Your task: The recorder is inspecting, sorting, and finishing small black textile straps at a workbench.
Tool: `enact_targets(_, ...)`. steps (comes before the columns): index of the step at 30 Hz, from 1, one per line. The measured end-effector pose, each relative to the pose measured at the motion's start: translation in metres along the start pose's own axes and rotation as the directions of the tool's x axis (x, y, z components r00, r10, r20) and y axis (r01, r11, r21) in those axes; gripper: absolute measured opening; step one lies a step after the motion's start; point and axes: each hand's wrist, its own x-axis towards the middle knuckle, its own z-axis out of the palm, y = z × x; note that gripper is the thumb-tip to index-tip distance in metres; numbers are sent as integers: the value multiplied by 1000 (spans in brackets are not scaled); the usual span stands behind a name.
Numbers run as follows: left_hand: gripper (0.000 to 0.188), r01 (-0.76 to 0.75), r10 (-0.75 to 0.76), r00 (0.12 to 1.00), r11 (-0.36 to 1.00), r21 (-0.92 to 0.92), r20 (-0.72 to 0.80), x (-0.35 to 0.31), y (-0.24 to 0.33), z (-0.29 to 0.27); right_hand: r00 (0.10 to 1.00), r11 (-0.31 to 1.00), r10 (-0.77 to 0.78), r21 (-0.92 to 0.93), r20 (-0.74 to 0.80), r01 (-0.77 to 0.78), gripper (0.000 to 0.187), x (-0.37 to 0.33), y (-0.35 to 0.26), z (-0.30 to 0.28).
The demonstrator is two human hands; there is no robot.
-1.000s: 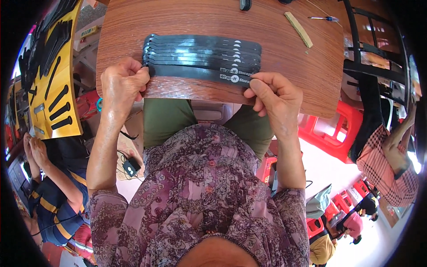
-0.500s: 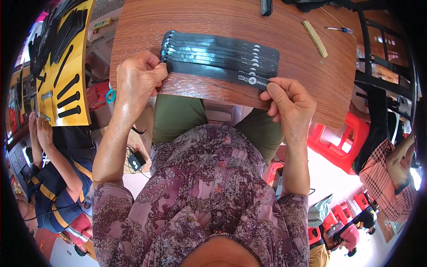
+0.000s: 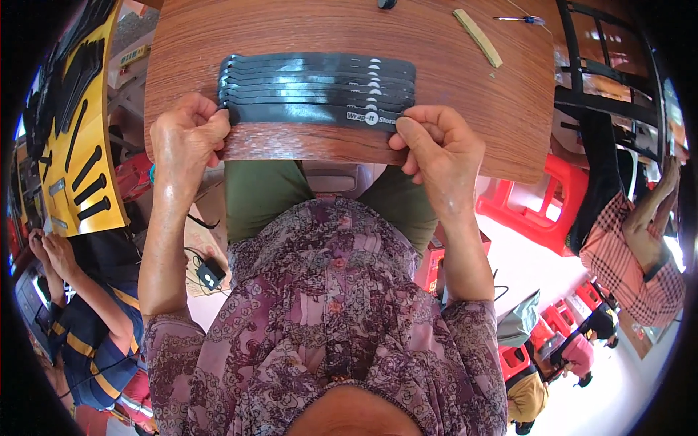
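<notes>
A row of overlapping black straps point(image 3: 298, 78) lies crosswise on the wooden table point(image 3: 276, 29) in front of me. They are shiny, with white print near their right ends. My left hand point(image 3: 182, 138) pinches the left end of the nearest strap point(image 3: 291, 113), close to the table's near edge. At its right end, the thumb and fingers of my right hand point(image 3: 442, 149) are closed on the same strap. It is stretched nearly straight between both hands. The tips of my fingers partly hide its two ends.
Farther right on the table lie a yellowish strip point(image 3: 477, 38) and a thin blue-ended tool point(image 3: 525, 19). A red stool point(image 3: 556, 207) stands below the right edge. To the left, another person's hands point(image 3: 57, 254) are beside a yellow board point(image 3: 87, 185) bearing black straps.
The whole view has turned a little, so the table, straps and hands appear farther left. Both hands keep their hold on the nearest strap.
</notes>
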Motion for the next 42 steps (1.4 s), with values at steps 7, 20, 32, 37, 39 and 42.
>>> enact_targets(7, 12, 24, -23, 1000, 997, 74, -10, -1, 5, 0, 1000, 999, -16, -51, -12, 15, 15, 2, 0, 0)
enact_targets(20, 12, 10, -9, 1000, 997, 72, -18, -2, 7, 1, 997, 995, -66, -81, -41, 63, 13, 3, 3, 3)
enact_targets(32, 11, 3, -2, 1000, 999, 44, -14, -1, 6, 2, 996, 992, -49, -116, -70, 41, 13, 5, 1, 4)
enact_targets(37, 11, 26, -26, 1000, 999, 35, -13, 0, 5, 3, 997, 993, -46, -115, -69, 38, 13, 6, 0, 4)
enact_targets(39, 11, 26, -26, 1000, 999, 33, -14, -1, 5, 3, 996, 993, -42, -114, -75, 34, 13, 6, -1, 5)
enact_targets(42, 12, 42, -42, 999, 999, 32, -13, -2, 8, 2, 996, 993, -31, -116, -83, 22, 13, 5, -2, 6)
